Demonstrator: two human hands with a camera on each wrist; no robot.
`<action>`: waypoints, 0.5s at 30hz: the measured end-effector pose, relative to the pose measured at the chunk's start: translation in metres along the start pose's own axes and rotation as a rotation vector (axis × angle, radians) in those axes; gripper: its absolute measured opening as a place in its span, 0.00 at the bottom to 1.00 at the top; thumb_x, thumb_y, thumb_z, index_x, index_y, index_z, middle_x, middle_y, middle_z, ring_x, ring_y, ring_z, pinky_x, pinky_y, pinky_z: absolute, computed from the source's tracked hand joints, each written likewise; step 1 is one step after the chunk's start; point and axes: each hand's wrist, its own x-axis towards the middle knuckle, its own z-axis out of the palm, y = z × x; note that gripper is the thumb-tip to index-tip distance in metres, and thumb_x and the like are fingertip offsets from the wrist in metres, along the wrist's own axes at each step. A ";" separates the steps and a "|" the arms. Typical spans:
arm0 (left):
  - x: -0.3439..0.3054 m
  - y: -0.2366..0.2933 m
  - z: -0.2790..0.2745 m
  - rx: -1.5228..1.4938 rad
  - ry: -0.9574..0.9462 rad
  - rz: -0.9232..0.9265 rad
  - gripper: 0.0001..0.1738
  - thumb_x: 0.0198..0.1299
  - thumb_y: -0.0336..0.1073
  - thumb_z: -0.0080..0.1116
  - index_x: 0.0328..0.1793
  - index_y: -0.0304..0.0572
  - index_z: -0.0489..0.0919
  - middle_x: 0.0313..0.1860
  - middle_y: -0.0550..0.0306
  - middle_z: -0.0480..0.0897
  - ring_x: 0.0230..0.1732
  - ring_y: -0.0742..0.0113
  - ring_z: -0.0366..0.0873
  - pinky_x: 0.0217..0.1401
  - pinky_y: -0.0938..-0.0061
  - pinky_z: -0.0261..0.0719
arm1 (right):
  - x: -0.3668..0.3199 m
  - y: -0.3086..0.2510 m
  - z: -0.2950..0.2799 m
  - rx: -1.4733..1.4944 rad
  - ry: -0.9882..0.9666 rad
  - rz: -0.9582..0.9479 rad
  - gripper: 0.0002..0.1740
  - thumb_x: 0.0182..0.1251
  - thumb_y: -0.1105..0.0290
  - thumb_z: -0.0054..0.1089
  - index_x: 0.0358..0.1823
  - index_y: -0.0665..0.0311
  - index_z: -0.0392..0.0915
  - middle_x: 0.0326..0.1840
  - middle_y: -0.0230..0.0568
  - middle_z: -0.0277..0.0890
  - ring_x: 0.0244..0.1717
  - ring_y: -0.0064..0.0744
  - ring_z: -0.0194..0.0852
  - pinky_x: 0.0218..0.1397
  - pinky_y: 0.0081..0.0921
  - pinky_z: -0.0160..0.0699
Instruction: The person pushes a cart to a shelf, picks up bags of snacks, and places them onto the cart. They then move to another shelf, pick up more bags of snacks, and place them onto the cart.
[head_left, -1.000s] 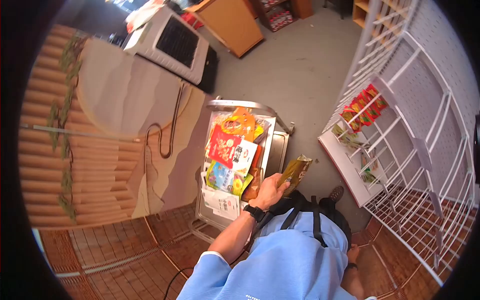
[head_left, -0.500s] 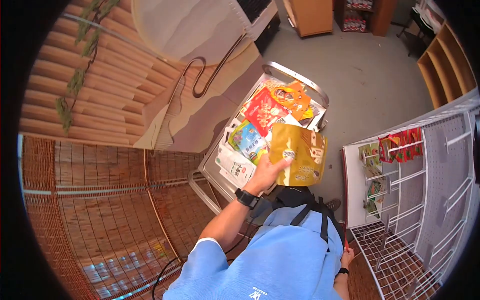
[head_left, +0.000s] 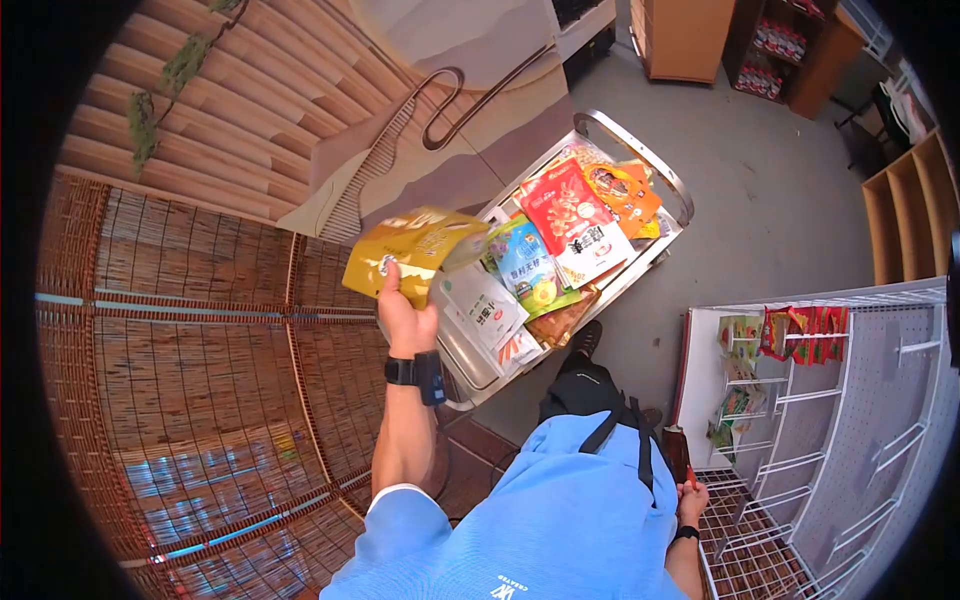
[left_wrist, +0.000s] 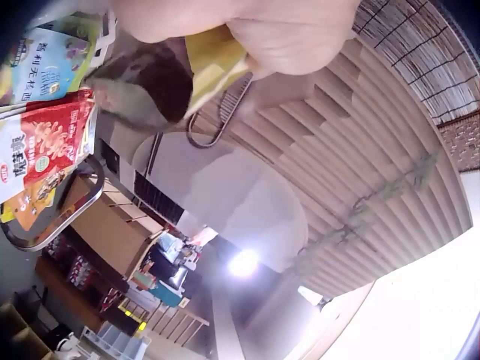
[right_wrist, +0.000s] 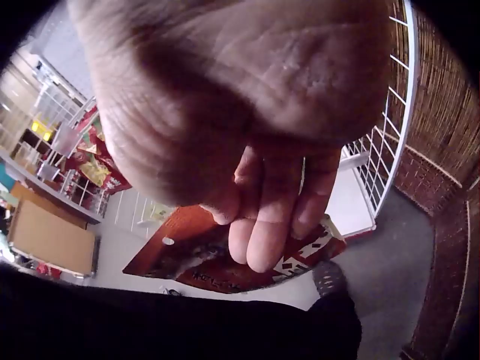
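My left hand (head_left: pixel 408 322) grips a gold snack pouch (head_left: pixel 400 245) by its lower edge, with the thumb on its face. The pouch is tilted and overlaps the near left corner of a metal cart (head_left: pixel 468 368). In the left wrist view the gold pouch (left_wrist: pixel 214 56) shows only in part under the hand. Low by my right side, my right hand (head_left: pixel 692 500) holds a reddish-brown packet (head_left: pixel 676 455). The right wrist view shows this packet (right_wrist: pixel 191 251) hanging from the fingers, its hang hole near one corner.
On the cart lie a red-and-white pouch (head_left: pixel 565 205), a blue-green pouch (head_left: pixel 525 262), a white pouch (head_left: pixel 485 305) and an orange pouch (head_left: pixel 635 205). A white wire display rack (head_left: pixel 800 400) on the right carries red packets (head_left: pixel 815 335). Woven blinds (head_left: pixel 200 350) stand at left.
My left hand has carried the gold pouch leftward from in front of my body to the cart's left side. The view has turned right, and the right hand's packet has come into sight.
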 end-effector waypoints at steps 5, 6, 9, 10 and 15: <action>0.058 0.018 -0.068 0.003 0.353 -0.048 0.20 0.78 0.42 0.52 0.68 0.40 0.72 0.58 0.52 0.82 0.57 0.55 0.82 0.61 0.59 0.83 | -0.014 -0.012 0.006 -0.200 0.000 -0.148 0.05 0.75 0.76 0.59 0.45 0.66 0.71 0.30 0.41 0.80 0.24 0.25 0.75 0.29 0.23 0.77; 0.069 0.023 -0.079 -0.074 0.384 -0.111 0.19 0.79 0.41 0.50 0.67 0.37 0.72 0.55 0.52 0.81 0.53 0.57 0.82 0.59 0.62 0.83 | -0.017 -0.016 0.006 -0.326 0.008 -0.187 0.05 0.73 0.75 0.61 0.43 0.66 0.73 0.31 0.40 0.80 0.26 0.26 0.75 0.32 0.25 0.77; 0.094 0.029 -0.147 0.468 0.168 0.049 0.18 0.80 0.42 0.47 0.65 0.35 0.73 0.54 0.54 0.81 0.50 0.61 0.80 0.59 0.66 0.82 | -0.018 -0.020 0.003 -0.551 0.039 -0.274 0.08 0.66 0.73 0.68 0.38 0.68 0.77 0.34 0.39 0.80 0.33 0.31 0.76 0.42 0.31 0.78; 0.069 0.046 -0.087 -0.113 0.421 -0.066 0.20 0.81 0.44 0.44 0.62 0.33 0.73 0.53 0.55 0.81 0.49 0.66 0.78 0.58 0.72 0.80 | -0.012 -0.017 0.000 -0.548 0.034 -0.259 0.09 0.65 0.72 0.68 0.38 0.68 0.77 0.35 0.40 0.80 0.35 0.33 0.76 0.44 0.32 0.78; 0.120 -0.001 -0.175 0.223 0.338 0.304 0.14 0.76 0.38 0.53 0.54 0.33 0.77 0.46 0.53 0.83 0.44 0.62 0.81 0.53 0.71 0.84 | 0.000 -0.014 -0.009 -0.533 -0.001 -0.281 0.07 0.66 0.74 0.66 0.35 0.67 0.76 0.30 0.38 0.80 0.30 0.31 0.78 0.38 0.30 0.79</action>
